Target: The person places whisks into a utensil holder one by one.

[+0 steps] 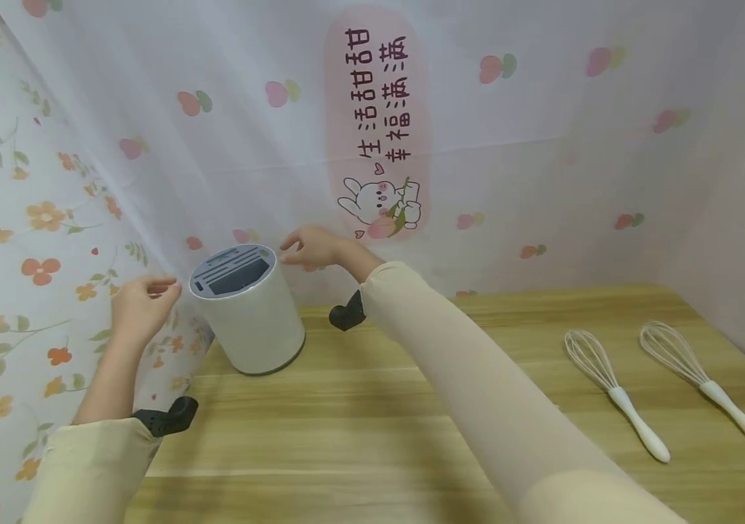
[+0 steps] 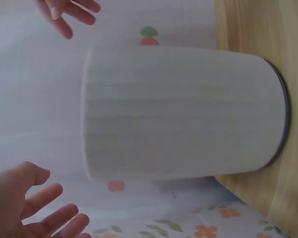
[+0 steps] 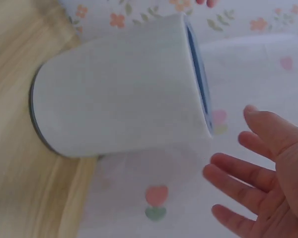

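Observation:
A white round holder (image 1: 256, 320) with a grey slotted top (image 1: 231, 271) stands upright at the table's back left. My left hand (image 1: 145, 306) is just left of its rim, fingers loosely bent and holding nothing. On the other side, my right hand (image 1: 312, 247) hovers beside the rim, also holding nothing. The left wrist view has the holder's smooth side (image 2: 184, 114) apart from the left hand's spread fingers (image 2: 44, 201). In the right wrist view, the relaxed fingers of the right hand (image 3: 268, 173) are near the holder's top edge.
Two whisks with white handles lie at the right of the wooden table (image 1: 346, 407): a smaller whisk (image 1: 621, 400) and a larger whisk (image 1: 713, 389). Behind the table hangs a printed curtain (image 1: 543, 182); a flowered cloth (image 1: 19, 240) covers the left side.

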A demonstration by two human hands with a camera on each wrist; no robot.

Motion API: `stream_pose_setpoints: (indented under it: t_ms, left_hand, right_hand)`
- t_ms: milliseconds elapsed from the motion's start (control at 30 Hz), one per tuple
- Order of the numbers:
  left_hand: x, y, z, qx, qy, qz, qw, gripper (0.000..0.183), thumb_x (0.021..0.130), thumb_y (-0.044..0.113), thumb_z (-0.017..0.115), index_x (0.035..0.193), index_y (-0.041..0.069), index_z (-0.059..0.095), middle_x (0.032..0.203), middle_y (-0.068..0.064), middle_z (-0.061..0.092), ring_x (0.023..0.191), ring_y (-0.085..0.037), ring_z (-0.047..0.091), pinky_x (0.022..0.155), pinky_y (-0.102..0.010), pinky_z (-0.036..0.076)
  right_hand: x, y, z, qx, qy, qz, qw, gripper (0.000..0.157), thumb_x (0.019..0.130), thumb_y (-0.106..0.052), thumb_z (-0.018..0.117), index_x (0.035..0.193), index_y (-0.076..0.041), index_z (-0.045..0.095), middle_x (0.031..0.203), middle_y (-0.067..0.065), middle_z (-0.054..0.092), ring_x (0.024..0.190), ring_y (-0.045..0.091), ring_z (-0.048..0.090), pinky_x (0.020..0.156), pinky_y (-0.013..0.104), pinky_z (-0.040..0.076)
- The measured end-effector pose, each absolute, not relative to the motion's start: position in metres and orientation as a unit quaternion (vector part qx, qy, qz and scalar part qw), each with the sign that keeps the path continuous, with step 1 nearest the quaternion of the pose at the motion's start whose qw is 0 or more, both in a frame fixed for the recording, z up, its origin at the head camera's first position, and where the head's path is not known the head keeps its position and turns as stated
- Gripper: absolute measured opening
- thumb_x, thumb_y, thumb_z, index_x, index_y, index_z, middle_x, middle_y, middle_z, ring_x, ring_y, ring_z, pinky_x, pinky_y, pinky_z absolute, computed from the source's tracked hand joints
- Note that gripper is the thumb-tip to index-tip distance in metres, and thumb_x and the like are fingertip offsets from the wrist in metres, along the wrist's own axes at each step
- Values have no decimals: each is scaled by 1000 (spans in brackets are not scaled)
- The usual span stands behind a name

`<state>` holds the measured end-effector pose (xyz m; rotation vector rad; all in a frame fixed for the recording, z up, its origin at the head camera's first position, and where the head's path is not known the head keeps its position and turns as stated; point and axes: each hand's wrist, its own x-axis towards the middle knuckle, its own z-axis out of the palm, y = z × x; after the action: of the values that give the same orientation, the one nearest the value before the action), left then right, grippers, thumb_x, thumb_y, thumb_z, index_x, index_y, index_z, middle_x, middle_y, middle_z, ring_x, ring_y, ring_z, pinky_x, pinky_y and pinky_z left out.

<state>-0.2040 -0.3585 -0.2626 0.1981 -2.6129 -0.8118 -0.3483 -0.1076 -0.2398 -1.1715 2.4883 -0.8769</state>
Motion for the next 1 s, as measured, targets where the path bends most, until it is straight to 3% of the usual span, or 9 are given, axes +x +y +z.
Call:
stream_pose_setpoints:
  t_ms: [100,233,300,533,733,1000]
  left_hand:
    - [-208,-364,-272,79,-936,-308,153,49,95,27,41,125,-11,47,119,-37,47,109,-51,44,84,-57,40]
    - [-215,-365,-281,64,-931,-343,105,56,98,33,37,134,-9,36,127,-39,38,114,-54,37,87,-61,37]
    - [-218,-364,-284,53,-929,-356,92,57,98,35,36,136,-8,33,127,-40,37,115,-55,36,88,-61,37]
    - [-227,-363,-292,32,-917,-382,114,57,98,31,40,137,-9,31,123,-39,42,104,-49,51,87,-55,41]
    - [-227,-363,-292,35,-904,-410,114,59,97,32,43,138,-8,30,129,-39,36,115,-49,41,92,-58,35]
    - [-226,-366,-296,31,-901,-414,123,58,95,33,46,137,-6,35,134,-34,34,118,-46,40,92,-57,36]
  right_hand:
    - [-348,-123,-245,-412,855,-295,110,41,93,-24,55,129,-4,52,120,11,57,80,16,58,70,24,49]
    - [-348,-140,-251,-416,863,-276,77,39,94,-24,53,126,-3,54,129,10,51,111,18,51,88,23,43]
    - [-348,-147,-255,-402,870,-279,64,37,94,-23,53,125,-2,55,128,10,52,115,20,49,91,24,41]
    - [-351,-159,-268,-367,884,-289,28,32,93,-20,54,117,-1,60,120,10,58,111,20,52,89,24,42]
    - [-354,-156,-277,-345,879,-329,22,30,91,-20,58,117,-6,62,115,8,60,103,18,56,81,22,46]
    - [-360,-150,-283,-359,866,-346,28,31,88,-23,63,115,-9,65,109,5,64,96,14,58,76,19,45]
